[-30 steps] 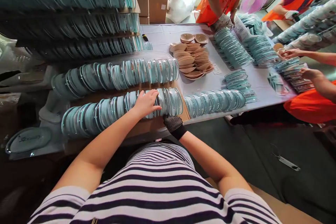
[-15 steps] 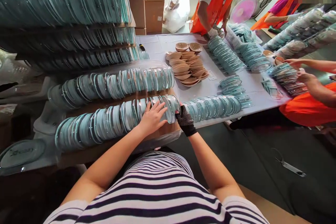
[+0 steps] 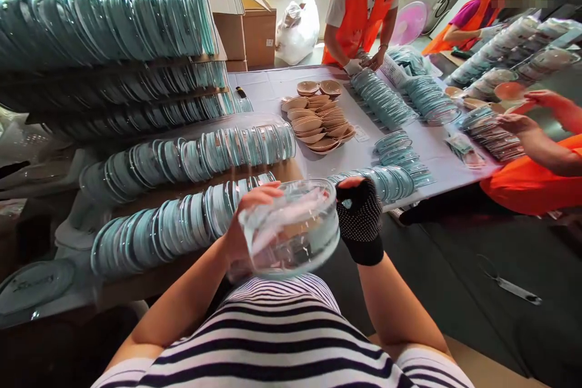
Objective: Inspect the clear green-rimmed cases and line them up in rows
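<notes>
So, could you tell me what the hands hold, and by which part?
A short stack of clear, teal-rimmed round plastic cases, pressed between left hand and black-gloved right hand at its two ends.

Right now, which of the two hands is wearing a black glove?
The right hand wears the black dotted glove. The left hand is bare. Both press on the clear bundle of packs held between them.
</notes>
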Demonstrator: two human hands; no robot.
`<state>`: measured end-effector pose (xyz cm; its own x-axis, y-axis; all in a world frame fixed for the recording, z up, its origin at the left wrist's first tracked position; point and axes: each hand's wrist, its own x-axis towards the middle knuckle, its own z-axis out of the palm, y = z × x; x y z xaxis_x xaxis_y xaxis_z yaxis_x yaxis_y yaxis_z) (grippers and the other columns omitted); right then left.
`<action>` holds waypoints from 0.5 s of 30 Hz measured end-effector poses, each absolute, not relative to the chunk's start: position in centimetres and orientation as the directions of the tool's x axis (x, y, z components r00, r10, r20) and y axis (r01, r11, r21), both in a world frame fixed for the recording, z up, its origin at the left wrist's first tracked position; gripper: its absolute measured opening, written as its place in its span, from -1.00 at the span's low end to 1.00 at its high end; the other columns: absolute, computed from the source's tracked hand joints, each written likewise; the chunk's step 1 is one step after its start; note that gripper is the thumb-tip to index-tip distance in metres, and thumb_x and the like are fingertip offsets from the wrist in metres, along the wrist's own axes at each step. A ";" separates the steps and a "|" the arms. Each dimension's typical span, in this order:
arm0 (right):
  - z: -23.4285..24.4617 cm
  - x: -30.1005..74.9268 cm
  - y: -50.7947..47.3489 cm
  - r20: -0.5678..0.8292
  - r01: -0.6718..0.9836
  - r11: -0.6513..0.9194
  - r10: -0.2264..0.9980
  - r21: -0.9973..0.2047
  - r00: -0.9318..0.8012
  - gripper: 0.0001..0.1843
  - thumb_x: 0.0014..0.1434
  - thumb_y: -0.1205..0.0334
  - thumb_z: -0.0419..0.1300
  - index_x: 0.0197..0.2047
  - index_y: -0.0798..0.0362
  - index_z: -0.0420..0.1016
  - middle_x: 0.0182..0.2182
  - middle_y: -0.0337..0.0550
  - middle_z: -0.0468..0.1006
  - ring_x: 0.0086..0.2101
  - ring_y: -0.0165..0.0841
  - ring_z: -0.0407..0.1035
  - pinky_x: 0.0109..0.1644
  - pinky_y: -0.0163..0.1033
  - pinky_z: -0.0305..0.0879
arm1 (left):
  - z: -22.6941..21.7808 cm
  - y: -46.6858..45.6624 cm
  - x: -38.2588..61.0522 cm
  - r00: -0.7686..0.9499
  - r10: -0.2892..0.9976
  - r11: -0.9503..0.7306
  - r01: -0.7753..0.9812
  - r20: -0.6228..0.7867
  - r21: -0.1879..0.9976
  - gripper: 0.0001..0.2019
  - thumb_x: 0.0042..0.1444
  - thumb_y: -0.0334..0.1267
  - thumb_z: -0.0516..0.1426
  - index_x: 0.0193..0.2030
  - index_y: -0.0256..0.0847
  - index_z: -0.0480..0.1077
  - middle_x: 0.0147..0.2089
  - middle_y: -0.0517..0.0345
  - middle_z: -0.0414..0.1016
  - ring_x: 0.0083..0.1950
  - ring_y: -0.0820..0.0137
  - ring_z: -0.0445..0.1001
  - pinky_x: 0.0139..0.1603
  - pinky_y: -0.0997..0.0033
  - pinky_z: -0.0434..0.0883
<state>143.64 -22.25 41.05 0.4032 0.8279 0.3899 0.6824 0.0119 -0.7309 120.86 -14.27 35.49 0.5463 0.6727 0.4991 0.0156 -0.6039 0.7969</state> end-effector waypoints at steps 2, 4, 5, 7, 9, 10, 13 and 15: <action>40.4 142.9 -22.3 0.254 0.517 0.021 0.888 -0.856 0.383 -0.64 0.27 -0.09 0.11 -0.42 -0.05 0.44 -0.48 -0.12 0.56 -0.43 -0.27 0.46 -0.28 -0.12 0.52 | 36.5 -14.4 120.0 0.520 0.519 -0.760 -0.081 0.678 0.645 -0.68 0.32 0.17 0.11 0.02 0.05 0.38 0.04 0.10 0.61 0.32 0.18 0.47 0.36 -0.14 0.42; 39.8 142.2 -22.5 0.151 0.347 0.038 0.941 -0.937 0.303 -0.59 0.30 -0.10 0.08 -0.45 -0.04 0.45 -0.48 -0.14 0.57 -0.43 -0.27 0.47 -0.30 -0.13 0.52 | 37.4 -14.7 119.2 0.496 0.328 -0.882 -0.145 0.804 0.449 -0.87 0.36 -0.07 0.15 -0.03 0.02 0.38 0.05 0.13 0.60 0.39 0.23 0.40 0.37 -0.08 0.43; 39.5 141.9 -22.7 0.130 0.286 0.046 0.950 -0.957 0.284 -0.59 0.31 -0.12 0.06 -0.39 -0.04 0.51 -0.41 -0.11 0.60 -0.37 -0.24 0.51 -0.25 -0.11 0.54 | 37.7 -14.9 118.9 0.497 0.263 -0.911 -0.153 0.827 0.382 -0.91 0.36 -0.15 0.15 -0.04 0.00 0.38 0.05 0.12 0.59 0.41 0.24 0.38 0.36 -0.02 0.44; 39.2 141.4 -23.3 0.129 0.235 0.065 0.954 -0.970 0.271 -0.54 0.33 -0.19 0.03 -0.21 -0.05 0.60 -0.21 -0.04 0.65 -0.18 -0.18 0.57 -0.05 -0.05 0.56 | 38.2 -15.2 118.6 0.504 0.238 -0.920 -0.156 0.830 0.359 -0.90 0.34 -0.21 0.18 -0.04 -0.03 0.40 0.05 0.10 0.59 0.40 0.24 0.38 0.33 0.06 0.47; 39.2 141.4 -24.1 0.151 0.240 0.094 0.961 -0.966 0.233 -0.44 0.35 -0.27 -0.03 -0.07 -0.07 0.62 -0.02 0.00 0.63 0.02 -0.12 0.53 0.13 0.01 0.50 | 38.1 -15.3 118.5 0.492 0.301 -0.881 -0.184 0.817 0.436 -0.83 0.31 -0.20 0.22 0.02 -0.04 0.40 0.07 0.08 0.60 0.36 0.22 0.42 0.31 0.05 0.48; 39.3 141.5 -24.6 0.185 0.247 0.133 0.962 -0.960 0.199 -0.40 0.36 -0.30 -0.06 -0.05 -0.07 0.63 0.03 0.00 0.61 0.08 -0.10 0.50 0.18 0.03 0.47 | 37.9 -15.2 118.5 0.476 0.357 -0.840 -0.213 0.804 0.499 -0.78 0.31 -0.17 0.23 0.06 -0.04 0.39 0.07 0.07 0.60 0.33 0.21 0.45 0.31 0.03 0.47; 40.7 142.0 -25.5 0.340 0.241 0.339 0.940 -0.909 -0.037 -0.37 0.34 -0.34 0.01 -0.03 -0.03 0.66 0.07 0.02 0.59 0.19 -0.05 0.41 0.27 0.04 0.37 | 37.1 -14.8 118.4 0.455 0.528 -0.646 -0.333 0.717 0.687 -0.66 0.36 0.00 0.15 0.16 -0.07 0.39 0.09 0.01 0.59 0.27 0.17 0.50 0.36 -0.06 0.40; 42.1 142.2 -25.6 0.424 0.165 0.469 0.871 -0.868 -0.246 -0.42 0.30 -0.30 0.15 0.08 -0.03 0.63 0.06 0.00 0.61 0.21 -0.08 0.40 0.33 -0.02 0.30 | 36.9 -14.2 118.2 0.499 0.585 -0.495 -0.405 0.639 0.769 -0.55 0.35 0.13 0.09 0.19 -0.11 0.42 0.11 -0.02 0.58 0.29 0.13 0.48 0.41 -0.07 0.34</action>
